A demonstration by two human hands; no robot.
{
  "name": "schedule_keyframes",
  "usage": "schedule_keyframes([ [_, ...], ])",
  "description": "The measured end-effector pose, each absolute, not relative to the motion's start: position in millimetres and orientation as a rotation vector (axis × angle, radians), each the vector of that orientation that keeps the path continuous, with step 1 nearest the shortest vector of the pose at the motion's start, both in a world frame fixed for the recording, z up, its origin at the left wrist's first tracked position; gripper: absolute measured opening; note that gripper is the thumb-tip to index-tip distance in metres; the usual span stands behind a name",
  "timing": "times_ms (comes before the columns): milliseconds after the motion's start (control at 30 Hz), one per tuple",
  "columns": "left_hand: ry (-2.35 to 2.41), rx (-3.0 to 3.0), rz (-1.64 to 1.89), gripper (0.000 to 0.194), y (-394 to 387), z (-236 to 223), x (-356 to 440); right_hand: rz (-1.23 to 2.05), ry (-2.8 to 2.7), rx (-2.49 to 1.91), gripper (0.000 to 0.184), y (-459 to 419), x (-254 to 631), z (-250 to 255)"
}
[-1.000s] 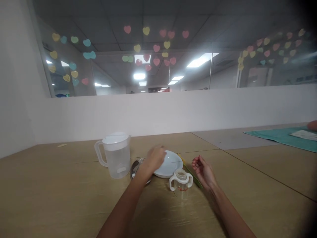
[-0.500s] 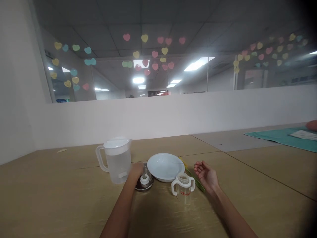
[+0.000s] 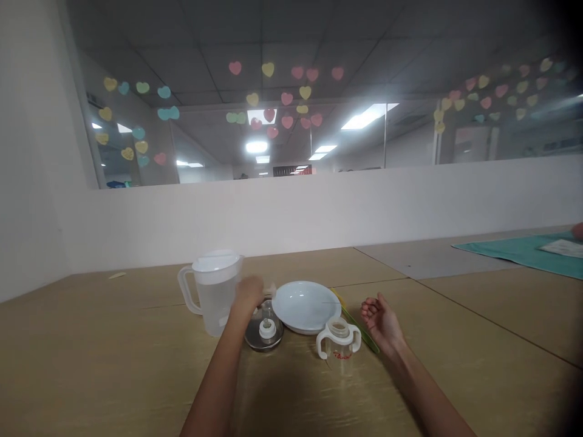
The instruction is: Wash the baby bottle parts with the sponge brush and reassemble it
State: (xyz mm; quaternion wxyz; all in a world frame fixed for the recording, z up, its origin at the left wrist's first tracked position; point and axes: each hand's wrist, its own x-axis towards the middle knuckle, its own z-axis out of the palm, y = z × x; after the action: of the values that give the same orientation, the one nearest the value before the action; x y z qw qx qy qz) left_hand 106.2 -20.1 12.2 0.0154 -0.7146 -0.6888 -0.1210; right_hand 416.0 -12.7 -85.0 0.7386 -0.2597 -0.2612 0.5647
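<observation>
My left hand (image 3: 249, 294) is raised over the back of a round metal tray (image 3: 263, 346), beside the pitcher. Its blurred fingers are closed on a small whitish thing (image 3: 270, 291) that I cannot make out. On the tray lies a white ring with a clear nipple (image 3: 267, 329), near other clear pieces. To the right stand a white bowl (image 3: 306, 308) and a clear baby bottle (image 3: 340, 358), uncapped, with white handles. My right hand (image 3: 381, 321) rests palm up on the table, fingers loosely curled and holding nothing, next to a green and yellow brush-like tool (image 3: 364, 334).
A lidded clear pitcher (image 3: 216, 303) stands left of the tray. A teal cloth (image 3: 519, 252) with a white sheet on it lies at the far right, part of another person's hand (image 3: 577, 230) at its edge. A white wall (image 3: 291, 212) with a window bounds the table's back.
My left hand has lifted up from the tray, and a whitish thing now shows at its fingertips. More of the tray is visible. The right hand stays where it was.
</observation>
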Motion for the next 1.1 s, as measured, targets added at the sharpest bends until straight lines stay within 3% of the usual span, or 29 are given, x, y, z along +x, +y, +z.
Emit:
schedule_keyframes([
  [167,-1.879,-2.373,-0.771,0.030,-31.6,25.5,134.4,1.309,-0.508,-0.543,0.026,-16.5,414.5,-78.6],
  [333,-1.576,-2.681,-1.122,0.028,-24.6,3.5,176.0,1.315,-0.448,-0.319,0.022,-18.4,419.2,-77.6],
  [533,-1.500,-2.833,-1.037,0.023,-19.0,-20.3,194.9,1.332,-0.527,-0.367,0.026,-18.4,417.7,-75.9],
  [733,-1.466,-2.864,-0.922,0.029,-20.2,-27.7,195.2,1.324,-0.562,-0.499,0.028,-16.4,405.9,-76.4],
  [1100,-1.382,-2.604,-0.622,0.034,-15.8,-30.6,194.2,1.149,-0.561,-0.552,0.031,-13.1,414.0,-81.0],
])
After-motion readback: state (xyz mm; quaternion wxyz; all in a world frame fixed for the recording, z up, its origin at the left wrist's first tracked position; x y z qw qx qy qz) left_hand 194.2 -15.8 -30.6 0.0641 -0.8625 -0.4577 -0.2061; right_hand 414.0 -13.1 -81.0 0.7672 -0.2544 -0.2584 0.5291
